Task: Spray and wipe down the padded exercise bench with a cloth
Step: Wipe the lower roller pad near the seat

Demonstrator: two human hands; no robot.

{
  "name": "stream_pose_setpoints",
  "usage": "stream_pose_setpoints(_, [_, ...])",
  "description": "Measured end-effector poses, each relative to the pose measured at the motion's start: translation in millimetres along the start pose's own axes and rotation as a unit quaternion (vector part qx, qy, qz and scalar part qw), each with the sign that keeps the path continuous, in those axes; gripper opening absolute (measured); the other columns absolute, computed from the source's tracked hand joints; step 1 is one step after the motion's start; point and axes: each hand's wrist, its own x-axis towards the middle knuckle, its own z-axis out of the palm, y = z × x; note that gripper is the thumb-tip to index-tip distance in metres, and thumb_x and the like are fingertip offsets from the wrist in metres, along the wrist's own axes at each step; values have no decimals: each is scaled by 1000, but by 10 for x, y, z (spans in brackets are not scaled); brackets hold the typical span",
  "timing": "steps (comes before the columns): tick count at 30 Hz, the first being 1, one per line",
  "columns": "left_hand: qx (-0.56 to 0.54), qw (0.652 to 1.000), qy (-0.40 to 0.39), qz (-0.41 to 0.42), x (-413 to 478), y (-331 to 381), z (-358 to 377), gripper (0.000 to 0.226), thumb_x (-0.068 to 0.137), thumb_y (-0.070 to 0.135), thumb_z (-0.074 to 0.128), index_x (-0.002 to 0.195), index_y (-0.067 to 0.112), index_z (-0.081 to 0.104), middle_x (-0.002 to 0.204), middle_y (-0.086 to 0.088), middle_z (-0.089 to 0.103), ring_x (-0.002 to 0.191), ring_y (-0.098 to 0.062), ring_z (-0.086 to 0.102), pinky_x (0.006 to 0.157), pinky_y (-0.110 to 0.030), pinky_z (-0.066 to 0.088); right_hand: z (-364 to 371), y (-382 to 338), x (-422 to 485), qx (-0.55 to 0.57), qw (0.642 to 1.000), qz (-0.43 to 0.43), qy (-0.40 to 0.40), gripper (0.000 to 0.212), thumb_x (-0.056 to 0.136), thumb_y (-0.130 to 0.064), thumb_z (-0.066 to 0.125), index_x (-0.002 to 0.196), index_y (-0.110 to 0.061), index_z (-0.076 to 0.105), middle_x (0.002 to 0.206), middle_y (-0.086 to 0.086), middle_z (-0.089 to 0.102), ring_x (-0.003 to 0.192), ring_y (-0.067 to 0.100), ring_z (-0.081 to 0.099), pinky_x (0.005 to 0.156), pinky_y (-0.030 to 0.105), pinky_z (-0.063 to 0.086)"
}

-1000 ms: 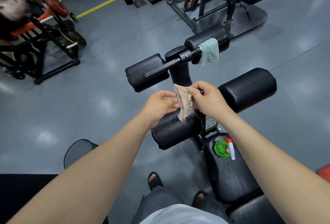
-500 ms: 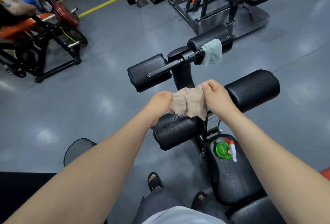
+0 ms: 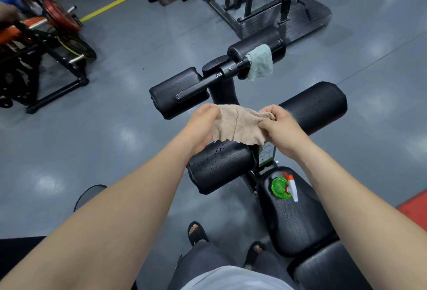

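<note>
One head-worn wide-angle view, looking forward and down, close above the padded bench point(image 3: 300, 227)

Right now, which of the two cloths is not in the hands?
The pale green cloth, draped over the far right roller. The beige cloth is stretched between the left hand and right hand.

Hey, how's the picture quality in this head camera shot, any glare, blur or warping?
Head view: soft glare patches dot the grey floor; wide-angle warping stretches the forearms toward the bottom edge; the tan cloth, left hand and right hand look sharp; droplets read clearly on the near roller pad; the top-left corner is smeared.
</note>
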Motion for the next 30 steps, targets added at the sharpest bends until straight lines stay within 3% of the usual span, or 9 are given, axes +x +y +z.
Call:
stream_pose_setpoints(1, [24, 1000, -1, 11, 25, -6, 13, 20, 74, 23, 56, 91, 15, 62, 99, -14, 61, 90, -37, 56, 85, -45, 49, -22, 25, 7, -7, 1000, -4, 10, 24, 84, -5, 54, 87, -25, 65, 76, -4, 64, 69, 15, 56, 60, 32, 45])
stream_pose_setpoints(3, [51, 998, 10, 34, 85, -4, 62, 17, 83, 19, 54, 95, 9, 63, 91, -10, 61, 84, -28, 54, 77, -44, 47, -81, 67, 11, -20, 999, -8, 36, 25, 89, -5, 54, 86, -27, 65, 75, -9, 65, 67, 10, 58, 58, 28, 46])
stream_pose_setpoints(8, [38, 998, 23, 39, 199, 2, 164, 22, 97, 7, 48, 103, 11, 69, 92, -8, 70, 85, -21, 64, 79, -38, 54, -126, 105, -5, -24, 994, -11, 105, 30, 93, 0, 45, 97, -20, 67, 87, -7, 68, 76, 7, 61, 62, 19, 49])
stream_pose_setpoints(14, [32, 997, 71, 19, 334, 10, 6, 22, 99, 16, 53, 114, 11, 69, 109, -12, 75, 102, -31, 73, 88, -48, 61, 50, 178, 150, 9, 998, 38, 54, 20, 86, -25, 62, 103, -24, 72, 97, -3, 76, 91, 16, 71, 75, 33, 55])
stream_pose_setpoints(16, [18, 998, 55, 29, 377, 90, -142, 30, 92, 10, 50, 112, 11, 72, 109, -13, 75, 105, -31, 72, 88, -47, 61, 186, 178, 215, -2, 999, 36, 37, 22, 85, -22, 65, 106, -26, 70, 100, -5, 76, 92, 14, 72, 75, 32, 57])
stream_pose_setpoints(20, [67, 991, 85, 76, 454, 393, -397, 36, 80, 9, 51, 108, 22, 69, 109, -5, 72, 101, -22, 67, 85, -39, 57, 560, 83, 326, 39, 998, 38, 12, 27, 83, -12, 61, 104, -26, 70, 106, 4, 75, 97, 26, 73, 83, 45, 63])
stream_pose_setpoints(23, [92, 983, 120, 107, 621, 744, -686, 38, 79, 7, 48, 105, 25, 69, 107, -1, 72, 101, -23, 68, 82, -37, 58, 929, -151, 487, 72, 997, 18, -2, 20, 92, -14, 63, 111, -15, 66, 110, 12, 73, 90, 22, 72, 75, 36, 62])
stream_pose_setpoints(27, [116, 968, 151, 162, 888, 1050, -993, 40, 91, 5, 55, 128, 19, 56, 115, -1, 61, 94, -19, 64, 61, -17, 52, 1349, -451, 694, 99, 995, -14, -9, 32, 80, -30, 63, 108, -14, 63, 106, 8, 71, 92, 20, 72, 81, 40, 63])
stream_pose_setpoints(30, [255, 935, 184, 163, 1009, 974, -1103, 42, 95, 9, 50, 137, 17, 50, 133, -3, 45, 101, -24, 58, 81, -26, 49, 1521, -421, 892, 43, 998, 32, 41, 26, 79, -28, 61, 102, -15, 58, 99, 10, 69, 76, 17, 63, 68, 37, 59])
